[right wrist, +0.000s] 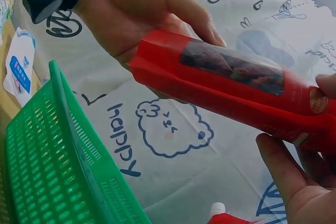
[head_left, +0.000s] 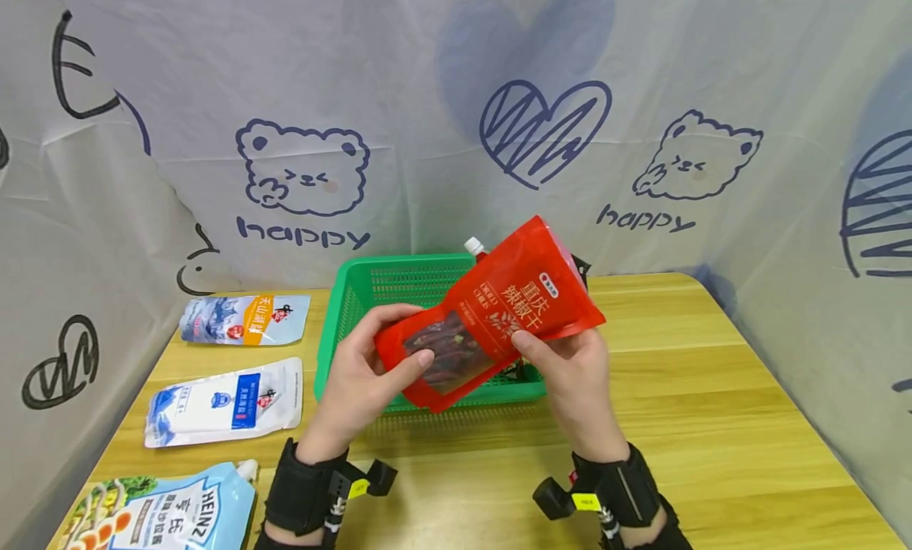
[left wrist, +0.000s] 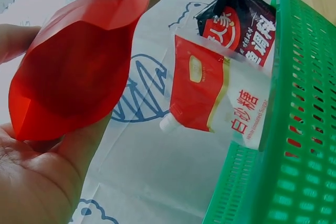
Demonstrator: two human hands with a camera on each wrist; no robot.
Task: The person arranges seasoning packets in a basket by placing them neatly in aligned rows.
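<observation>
A red bag of dried chilies (head_left: 492, 312), with a clear window showing dark chilies, is held tilted in both hands above the green basket. My left hand (head_left: 374, 376) grips its lower left end, thumb over the window. At the other end my right hand (head_left: 570, 368) pinches the bag, thumb on the printed front. In the left wrist view the bag's folded bottom (left wrist: 73, 77) faces the camera. Inside the green basket (left wrist: 294, 108) stand a red and white pouch of granulated sugar (left wrist: 202, 87) with a white cap and a black seasoning packet (left wrist: 239, 22).
Left of the basket lie an orange and blue salt pouch (head_left: 245, 320), a white and blue salt pouch (head_left: 224, 402) and a light-blue Heinz pouch (head_left: 164, 510) on the wooden table (head_left: 684, 423). A white cloth (head_left: 442, 138) with drawings hangs behind the table.
</observation>
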